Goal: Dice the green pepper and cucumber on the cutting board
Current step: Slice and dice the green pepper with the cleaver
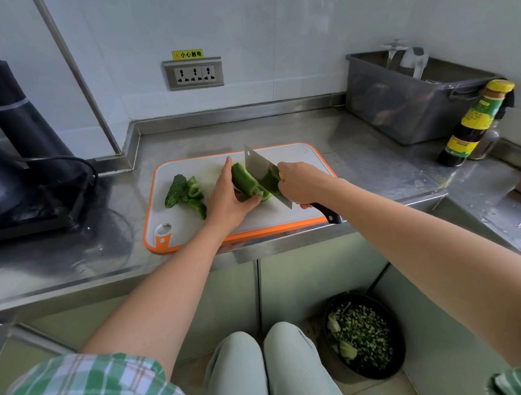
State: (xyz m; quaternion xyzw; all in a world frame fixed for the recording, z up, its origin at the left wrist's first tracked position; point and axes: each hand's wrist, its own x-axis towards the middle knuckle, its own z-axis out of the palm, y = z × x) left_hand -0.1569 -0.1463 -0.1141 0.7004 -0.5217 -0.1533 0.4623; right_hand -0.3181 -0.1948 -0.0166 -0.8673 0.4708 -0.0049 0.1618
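On the floor below the bench (pixel 78 262) stood a dark basin (pixel 397 349) of chopped greens. The orange-rimmed cutting board (pixel 195 232) lay at the bench's front edge. At its middle the left hand (pixel 227 198) held the green pepper (pixel 247 183), thumb under its near end. The pepper was a glossy, open, curved piece, its long axis slanting from far-left to near-right. The right hand (pixel 300 184) gripped the cleaver (pixel 264 173), whose blade rested against the pepper. The bumpy dark cucumber (pixel 175 190) lay toward the board's left edge, pointing roughly near-to-far, touching cut pepper strips (pixel 195 196).
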